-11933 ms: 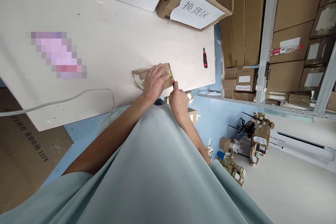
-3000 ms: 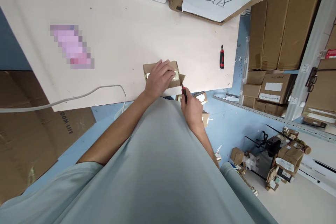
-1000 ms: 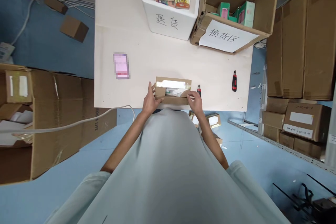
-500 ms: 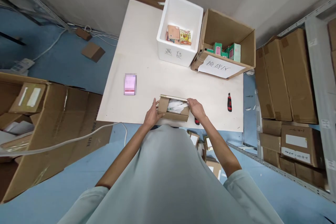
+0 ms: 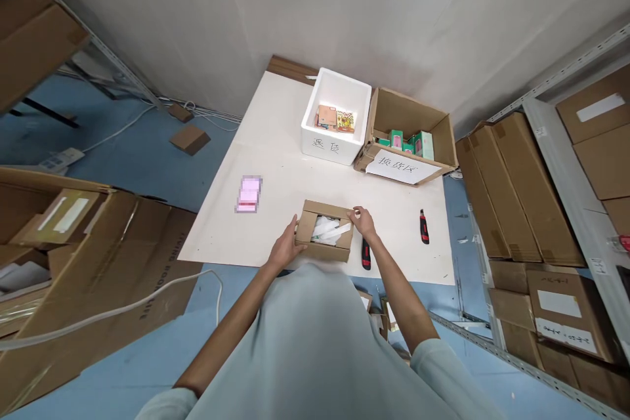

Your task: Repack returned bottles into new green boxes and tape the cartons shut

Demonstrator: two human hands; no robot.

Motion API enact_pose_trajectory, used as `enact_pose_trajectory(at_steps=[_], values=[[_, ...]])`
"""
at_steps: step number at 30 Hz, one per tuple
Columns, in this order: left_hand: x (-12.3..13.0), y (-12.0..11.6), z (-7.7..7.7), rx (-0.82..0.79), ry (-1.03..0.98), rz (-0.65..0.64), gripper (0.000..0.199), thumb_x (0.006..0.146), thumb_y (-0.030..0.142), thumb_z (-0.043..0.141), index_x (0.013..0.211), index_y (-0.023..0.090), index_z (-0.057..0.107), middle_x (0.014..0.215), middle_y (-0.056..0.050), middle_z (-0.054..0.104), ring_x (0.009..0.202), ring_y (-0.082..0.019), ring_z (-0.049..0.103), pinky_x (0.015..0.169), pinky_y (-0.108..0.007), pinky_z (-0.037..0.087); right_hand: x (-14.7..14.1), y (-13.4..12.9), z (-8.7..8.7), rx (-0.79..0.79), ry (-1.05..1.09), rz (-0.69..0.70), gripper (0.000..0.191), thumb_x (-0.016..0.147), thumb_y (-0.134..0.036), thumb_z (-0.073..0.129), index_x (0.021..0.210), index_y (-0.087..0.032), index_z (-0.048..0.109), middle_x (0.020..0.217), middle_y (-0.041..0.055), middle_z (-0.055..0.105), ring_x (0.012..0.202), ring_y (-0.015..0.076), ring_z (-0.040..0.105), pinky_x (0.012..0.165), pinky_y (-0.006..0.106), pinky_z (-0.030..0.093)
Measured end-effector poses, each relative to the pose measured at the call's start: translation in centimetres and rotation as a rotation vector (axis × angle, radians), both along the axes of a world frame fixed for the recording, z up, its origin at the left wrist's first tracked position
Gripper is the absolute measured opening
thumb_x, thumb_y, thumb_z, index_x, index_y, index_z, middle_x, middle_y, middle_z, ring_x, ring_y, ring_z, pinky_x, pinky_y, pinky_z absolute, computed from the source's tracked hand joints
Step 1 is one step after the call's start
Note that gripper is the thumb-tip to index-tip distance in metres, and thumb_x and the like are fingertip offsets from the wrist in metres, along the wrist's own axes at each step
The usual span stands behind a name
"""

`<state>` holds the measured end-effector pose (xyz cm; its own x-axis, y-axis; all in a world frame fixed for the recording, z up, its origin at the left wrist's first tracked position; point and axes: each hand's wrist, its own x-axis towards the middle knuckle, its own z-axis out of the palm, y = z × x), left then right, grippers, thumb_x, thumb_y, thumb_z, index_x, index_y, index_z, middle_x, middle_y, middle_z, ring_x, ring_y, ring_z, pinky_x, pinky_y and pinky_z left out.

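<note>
Opening, seemingly: small cardboard box (image 5: 322, 252), flaps (image 5: 307, 226) parted, near front edge of the bench (image 5: 394, 230). Left hand (image 5: 285, 246) grasping its left end; right hand (image 5: 363, 221) pinching its rear right corner. Next move presumably calls for left steadying, right baring the white packaging (image 5: 327, 227).

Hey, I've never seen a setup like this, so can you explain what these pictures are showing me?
No machine here: a person works bare-handed. One head-worn camera, looking forward and down, takes every picture. The left hand holds the open cardboard box; the right hand touches its far right corner. Something white is inside. On the pale table lie one cutter beside the box, another cutter farther right, and a blurred pink item. Behind them stand a white tub with booklets and a carton with green packages.
</note>
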<state>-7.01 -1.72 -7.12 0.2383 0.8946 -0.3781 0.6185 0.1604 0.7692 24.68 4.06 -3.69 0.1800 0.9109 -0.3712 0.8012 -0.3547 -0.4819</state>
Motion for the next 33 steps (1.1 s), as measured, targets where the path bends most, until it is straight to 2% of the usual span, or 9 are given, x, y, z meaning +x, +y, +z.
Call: enact_pose_trajectory(at_steps=[3,6,8,10,12,16,23,27,33], values=[[0.9,0.4,0.6,0.064,0.053,-0.024,0.114,0.088,0.029,0.082,0.184,0.021,0.021,0.179,-0.024,0.048,0.160,-0.043,0.057,0.127,-0.056,0.052,-1.2,-1.7,0.9,0.122,-0.088,-0.027,0.044,0.112,-0.034,0.059,0.151,-0.015,0.068,0.154,0.0225,0.065,0.134,0.0309,0.070,0.111,0.042,0.060],[2.3,1.0,1.5,0.237,0.111,-0.020,0.091,0.092,0.031,0.081,0.174,0.019,0.043,0.176,-0.024,0.051,0.163,-0.045,0.050,0.132,-0.062,0.046,-2.6,-4.3,2.1,0.287,-0.187,0.021,0.037,0.116,-0.030,0.049,0.141,-0.019,0.074,0.150,0.0199,0.065,0.138,0.0327,0.064,0.112,0.044,0.059],[3.3,1.6,2.2,0.332,0.140,-0.086,0.067,0.097,0.025,0.073,0.162,0.022,0.059,0.169,-0.021,0.059,0.156,-0.044,0.055,0.129,-0.063,0.048,-3.2,-6.1,2.9,0.335,-0.252,0.047,0.038,0.118,-0.029,0.044,0.135,-0.020,0.077,0.147,0.0198,0.066,0.136,0.0337,0.062,0.112,0.046,0.058],[4.2,2.2,2.7,0.355,0.175,-0.222,0.049,0.099,0.016,0.066,0.147,0.023,0.071,0.153,-0.019,0.070,0.143,-0.043,0.062,0.121,-0.062,0.053,-3.6,-7.6,3.7,0.289,-0.307,0.073,0.038,0.118,-0.026,0.043,0.132,-0.021,0.077,0.145,0.0194,0.068,0.135,0.0339,0.062,0.112,0.045,0.057],[5.0,2.9,3.0,0.336,0.237,-0.349,0.040,0.098,0.009,0.058,0.130,0.021,0.079,0.137,-0.020,0.077,0.132,-0.043,0.066,0.112,-0.061,0.056,-3.8,-8.3,4.2,0.136,-0.319,0.150,0.035,0.117,-0.024,0.045,0.130,-0.021,0.078,0.138,0.0179,0.072,0.132,0.0329,0.064,0.109,0.043,0.057],[5.7,3.5,3.3,0.353,0.297,-0.436,0.039,0.098,0.001,0.049,0.106,0.020,0.083,0.123,-0.022,0.079,0.123,-0.042,0.066,0.107,-0.060,0.055,-4.7,-7.8,4.6,-0.120,-0.305,0.372,0.032,0.116,-0.026,0.052,0.138,-0.021,0.075,0.136,0.0164,0.076,0.133,0.0321,0.066,0.106,0.040,0.058],[3.5,2.9,4.3,0.390,0.267,-0.392,0.052,0.095,0.004,0.053,0.134,0.024,0.082,0.153,-0.014,0.073,0.129,-0.040,0.063,0.108,-0.057,0.057,-6.7,-5.1,4.6,-0.192,-0.363,0.474,0.050,0.111,-0.023,0.063,0.161,-0.017,0.059,0.145,0.0221,0.075,0.143,0.0342,0.065,0.106,0.040,0.059],[1.1,2.7,5.1,0.407,0.231,-0.285,0.057,0.095,0.007,0.054,0.141,0.027,0.081,0.155,-0.012,0.073,0.130,-0.041,0.063,0.115,-0.060,0.056,-7.2,-4.6,4.6,-0.212,-0.376,0.487,0.047,0.110,-0.024,0.063,0.156,-0.015,0.063,0.144,0.0241,0.076,0.141,0.0364,0.066,0.106,0.043,0.059],[-2.0,3.0,4.8,0.397,0.269,-0.145,0.056,0.096,0.009,0.052,0.141,0.024,0.080,0.156,-0.013,0.073,0.141,-0.044,0.059,0.118,-0.063,0.054,-3.1,-7.5,6.1,-0.108,-0.364,0.385,0.053,0.113,-0.028,0.055,0.166,-0.018,0.057,0.138,0.0210,0.078,0.134,0.0363,0.068,0.104,0.043,0.059]])
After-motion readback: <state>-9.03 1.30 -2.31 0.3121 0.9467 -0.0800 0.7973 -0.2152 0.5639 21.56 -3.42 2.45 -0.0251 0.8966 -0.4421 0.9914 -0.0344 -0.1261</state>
